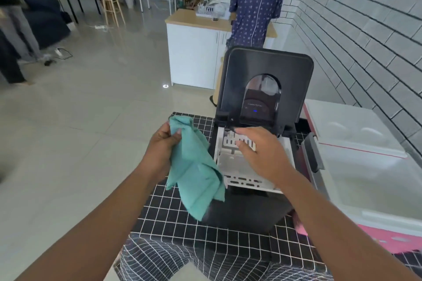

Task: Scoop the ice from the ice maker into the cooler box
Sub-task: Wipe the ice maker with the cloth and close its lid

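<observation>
Toward the far edge of the black grid-patterned tablecloth (173, 207) stands the ice maker (251, 201), its lid (267, 68) tipped up and back so the white basket (249, 171) inside is open to me. Whether any ice lies in that basket I cannot make out; its floor looks pale and blurred. My right hand (258, 150) reaches into the opening, fingers spread apart and slightly curled over the slotted part at the back, gripping nothing that I can see, and it hides much of that part. My left hand (162, 143) is off the ice maker's left side, fingers pinched shut on a teal cloth (196, 171) that hangs down and covers the machine's near left corner. Just beside the ice maker on the right sits the cooler box (365, 180), white inside, pink outside, lid (349, 130) open, cut off by the right edge. Beyond, a person in a patterned shirt (255, 4) stands at a wooden counter (182, 18).
</observation>
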